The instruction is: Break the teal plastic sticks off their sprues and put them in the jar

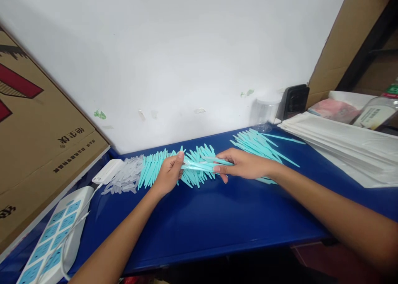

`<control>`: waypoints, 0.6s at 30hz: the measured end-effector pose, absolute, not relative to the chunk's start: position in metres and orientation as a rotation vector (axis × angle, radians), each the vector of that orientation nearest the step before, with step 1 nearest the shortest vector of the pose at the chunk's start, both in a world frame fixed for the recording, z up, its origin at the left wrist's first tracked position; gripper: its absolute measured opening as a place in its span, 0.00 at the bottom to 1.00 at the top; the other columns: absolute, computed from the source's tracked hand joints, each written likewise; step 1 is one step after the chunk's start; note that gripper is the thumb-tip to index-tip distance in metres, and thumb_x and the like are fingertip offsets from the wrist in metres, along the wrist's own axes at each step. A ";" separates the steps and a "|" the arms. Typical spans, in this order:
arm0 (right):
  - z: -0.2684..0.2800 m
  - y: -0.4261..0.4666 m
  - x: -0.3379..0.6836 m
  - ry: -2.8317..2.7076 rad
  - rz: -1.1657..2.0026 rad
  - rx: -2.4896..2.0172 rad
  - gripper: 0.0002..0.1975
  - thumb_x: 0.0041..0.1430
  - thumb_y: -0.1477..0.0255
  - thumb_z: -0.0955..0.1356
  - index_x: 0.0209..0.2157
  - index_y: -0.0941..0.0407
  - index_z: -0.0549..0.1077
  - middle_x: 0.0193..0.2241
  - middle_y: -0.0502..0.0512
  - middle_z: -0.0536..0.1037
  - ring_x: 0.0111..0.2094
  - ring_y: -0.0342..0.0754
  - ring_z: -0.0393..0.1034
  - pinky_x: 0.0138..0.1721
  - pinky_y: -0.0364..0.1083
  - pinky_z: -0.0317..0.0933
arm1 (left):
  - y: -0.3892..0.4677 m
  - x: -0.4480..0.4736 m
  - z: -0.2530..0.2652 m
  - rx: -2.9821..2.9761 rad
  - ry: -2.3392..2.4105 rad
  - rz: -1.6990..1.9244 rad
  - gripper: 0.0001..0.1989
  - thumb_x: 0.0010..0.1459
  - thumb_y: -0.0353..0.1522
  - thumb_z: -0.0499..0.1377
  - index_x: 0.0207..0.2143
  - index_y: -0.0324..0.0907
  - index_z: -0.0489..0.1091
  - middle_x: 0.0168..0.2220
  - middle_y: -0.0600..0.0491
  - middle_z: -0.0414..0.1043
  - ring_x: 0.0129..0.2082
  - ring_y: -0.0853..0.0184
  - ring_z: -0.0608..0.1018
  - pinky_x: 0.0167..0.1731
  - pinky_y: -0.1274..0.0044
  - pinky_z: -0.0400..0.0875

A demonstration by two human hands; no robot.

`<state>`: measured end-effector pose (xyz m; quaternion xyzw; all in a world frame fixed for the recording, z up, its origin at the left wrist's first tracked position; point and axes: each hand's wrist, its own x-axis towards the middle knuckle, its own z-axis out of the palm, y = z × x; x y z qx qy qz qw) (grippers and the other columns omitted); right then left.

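Teal sticks [200, 167] being held above the worktop [211, 222]

Frosted slips [124, 178] are lying heaped beside rowed, tapering sticks [153, 168]. The left hand [168, 174] is pinching the teal sticks at one end; the right hand [240, 163] is gripping the other. Aligning seems the step, the next move calling for an even pinch. Smooth loose sticks [256, 145] are fanning out rightward.

Along the counter [199, 226], left to right, lie a power strip [57, 238], a heap of plastic pieces [126, 176], a row of sticks [154, 168], a separate pile of sticks [256, 145] and stacked bags [348, 143]; a jar [265, 112] stands behind that pile, a bottle [373, 112] behind the bags.
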<state>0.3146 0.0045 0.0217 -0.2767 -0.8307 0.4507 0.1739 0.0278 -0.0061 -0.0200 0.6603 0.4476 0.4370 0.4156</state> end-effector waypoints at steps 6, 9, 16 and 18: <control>0.022 0.008 0.315 -2.325 1.226 -0.826 0.26 0.66 0.49 0.67 0.29 0.57 0.81 0.26 0.49 0.71 0.25 0.43 0.59 0.30 0.44 0.52 | -0.005 0.028 -0.018 1.822 1.278 1.140 0.29 0.69 0.52 0.51 0.22 0.44 0.50 0.18 0.61 0.45 0.17 0.73 0.52 0.18 0.77 0.49; 0.025 0.010 0.321 -2.318 1.194 -0.858 0.26 0.65 0.49 0.68 0.30 0.57 0.81 0.26 0.49 0.70 0.25 0.43 0.57 0.28 0.44 0.51 | 0.000 0.019 -0.012 1.787 1.294 1.221 0.29 0.69 0.53 0.51 0.22 0.45 0.51 0.18 0.61 0.46 0.17 0.73 0.53 0.18 0.77 0.51; 0.025 0.020 0.334 -2.145 0.977 -1.225 0.26 0.63 0.49 0.68 0.27 0.57 0.81 0.20 0.47 0.64 0.21 0.42 0.52 0.26 0.45 0.48 | 0.020 -0.069 0.025 2.160 2.205 1.279 0.28 0.71 0.49 0.45 0.21 0.44 0.56 0.19 0.53 0.59 0.23 0.65 0.66 0.27 0.74 0.58; 0.020 0.020 0.329 -2.106 0.912 -1.295 0.25 0.64 0.52 0.68 0.25 0.57 0.80 0.20 0.48 0.67 0.20 0.42 0.53 0.27 0.46 0.49 | 0.024 -0.093 0.031 2.210 2.571 0.826 0.28 0.70 0.48 0.44 0.24 0.42 0.67 0.23 0.45 0.69 0.30 0.56 0.74 0.31 0.71 0.62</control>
